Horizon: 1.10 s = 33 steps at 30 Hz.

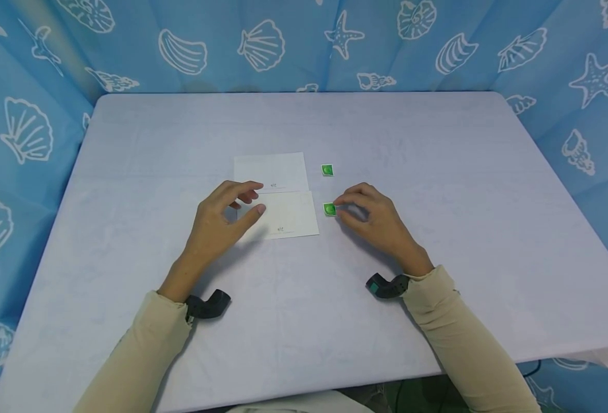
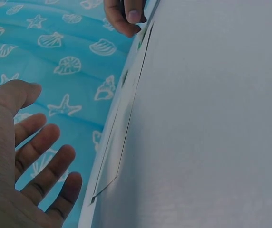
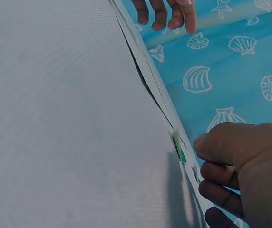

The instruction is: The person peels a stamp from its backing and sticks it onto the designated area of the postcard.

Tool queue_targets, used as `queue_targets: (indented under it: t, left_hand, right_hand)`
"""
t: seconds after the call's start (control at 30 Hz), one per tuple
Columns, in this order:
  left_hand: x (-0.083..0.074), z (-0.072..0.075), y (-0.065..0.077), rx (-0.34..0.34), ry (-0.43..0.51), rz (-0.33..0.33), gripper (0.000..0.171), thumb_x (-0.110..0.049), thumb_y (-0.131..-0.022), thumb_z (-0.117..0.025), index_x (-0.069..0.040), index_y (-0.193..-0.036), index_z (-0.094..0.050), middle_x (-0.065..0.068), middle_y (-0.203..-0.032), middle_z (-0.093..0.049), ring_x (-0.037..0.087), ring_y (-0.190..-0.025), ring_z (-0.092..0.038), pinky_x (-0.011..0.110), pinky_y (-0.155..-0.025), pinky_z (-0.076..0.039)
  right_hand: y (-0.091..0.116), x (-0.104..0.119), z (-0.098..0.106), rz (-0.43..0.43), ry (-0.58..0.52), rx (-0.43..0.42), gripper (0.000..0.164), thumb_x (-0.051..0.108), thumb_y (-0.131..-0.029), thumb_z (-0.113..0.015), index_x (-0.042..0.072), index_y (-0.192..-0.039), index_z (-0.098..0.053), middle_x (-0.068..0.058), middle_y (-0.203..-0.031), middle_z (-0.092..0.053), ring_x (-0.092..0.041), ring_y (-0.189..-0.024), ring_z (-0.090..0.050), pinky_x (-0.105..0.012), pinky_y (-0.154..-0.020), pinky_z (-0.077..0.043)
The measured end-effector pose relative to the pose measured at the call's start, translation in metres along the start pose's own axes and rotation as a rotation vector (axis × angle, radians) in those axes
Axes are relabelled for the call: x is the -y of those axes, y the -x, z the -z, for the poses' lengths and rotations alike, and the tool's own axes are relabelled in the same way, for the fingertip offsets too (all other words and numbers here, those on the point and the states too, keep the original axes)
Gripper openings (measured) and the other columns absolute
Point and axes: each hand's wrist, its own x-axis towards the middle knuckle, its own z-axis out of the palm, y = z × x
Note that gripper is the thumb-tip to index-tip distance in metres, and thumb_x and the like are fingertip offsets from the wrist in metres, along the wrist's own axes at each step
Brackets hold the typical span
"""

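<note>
Blue curtain [image 1: 304,34] with white shell and starfish prints behind and at both sides, white-covered table [image 1: 412,143] across most of the head view, and I've got two pale cards near the middle: far card [image 1: 275,170] sits just beyond near card [image 1: 296,215], their long edges meeting or slightly overlapping, can't tell which from my end; each has a small dark mark low down near its middle; two small green squares with white borders are off the cards' right side, far green square [image 1: 327,170] beside the far card, near green square [image 1: 330,209] beside the near one, both clear of the cards; right hand [image 1: 373,218] is at the near square's right edge, thumb and index bent toward each other, right wrist view shows a gap from thumb to square, so I read the fingers as relaxed and gripping nothing; left hand [image 1: 223,215] hangs over the left part of the cards, fingers loose and spread, nothing held; tan sleeves [image 1: 144,335] on both arms, black wrist unit [image 1: 210,305] at each cuff
</note>
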Motion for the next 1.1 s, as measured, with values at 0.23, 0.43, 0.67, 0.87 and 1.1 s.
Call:
queue_targets:
  t: [0.23, 0.43, 0.67, 0.87, 1.1]
  left_hand:
    - [-0.0011, -0.0011, 0.0009, 0.017, 0.0, 0.018, 0.037, -0.019, -0.092, -0.074, -0.015, -0.128, -0.067, 0.0, -0.107, -0.065, 0.016, -0.099, -0.06, 0.038, -0.083, -0.051]
    - [-0.0016, -0.0015, 0.0017, 0.024, -0.013, 0.024, 0.037, -0.021, -0.092, -0.074, -0.015, -0.128, -0.067, -0.002, -0.108, -0.064, 0.015, -0.1, -0.06, 0.038, -0.083, -0.051]
    - [0.0003, -0.0024, 0.0011, 0.023, -0.007, 0.014, 0.037, -0.019, -0.092, -0.073, -0.014, -0.128, -0.067, 0.0, -0.107, -0.065, 0.017, -0.099, -0.061, 0.04, -0.082, -0.051]
    - [0.0011, -0.0031, 0.0015, 0.027, -0.002, 0.019, 0.036, -0.019, -0.092, -0.073, -0.014, -0.127, -0.067, 0.0, -0.107, -0.065, 0.017, -0.099, -0.061, 0.041, -0.081, -0.051]
    - [0.0008, -0.0041, 0.0024, 0.043, -0.013, 0.031, 0.035, -0.023, -0.093, -0.073, -0.016, -0.127, -0.067, -0.002, -0.108, -0.065, 0.016, -0.1, -0.06, 0.039, -0.082, -0.051]
  right_hand:
    - [0.0003, -0.0012, -0.0009, 0.006, 0.003, 0.004, 0.021, 0.006, -0.087, -0.078, 0.007, -0.108, -0.075, -0.006, -0.111, -0.062, -0.022, -0.105, -0.06, -0.04, -0.089, -0.049]
    - [0.0003, -0.0027, -0.0017, 0.0, 0.007, 0.007, 0.022, 0.007, -0.087, -0.078, 0.008, -0.108, -0.075, -0.006, -0.111, -0.062, -0.022, -0.105, -0.06, -0.04, -0.089, -0.049]
    - [0.0001, -0.0018, -0.0013, -0.008, 0.001, 0.017, 0.021, 0.007, -0.087, -0.078, 0.007, -0.108, -0.075, -0.006, -0.111, -0.062, -0.023, -0.106, -0.06, -0.041, -0.09, -0.049]
    - [-0.0001, -0.0012, -0.0016, -0.015, 0.001, 0.021, 0.02, 0.007, -0.087, -0.078, 0.007, -0.107, -0.075, -0.006, -0.111, -0.062, -0.022, -0.106, -0.06, -0.04, -0.091, -0.049]
    - [0.0002, -0.0031, -0.0027, -0.018, 0.0, 0.021, 0.02, 0.007, -0.087, -0.078, 0.007, -0.107, -0.075, -0.005, -0.111, -0.062, -0.022, -0.107, -0.059, -0.04, -0.091, -0.048]
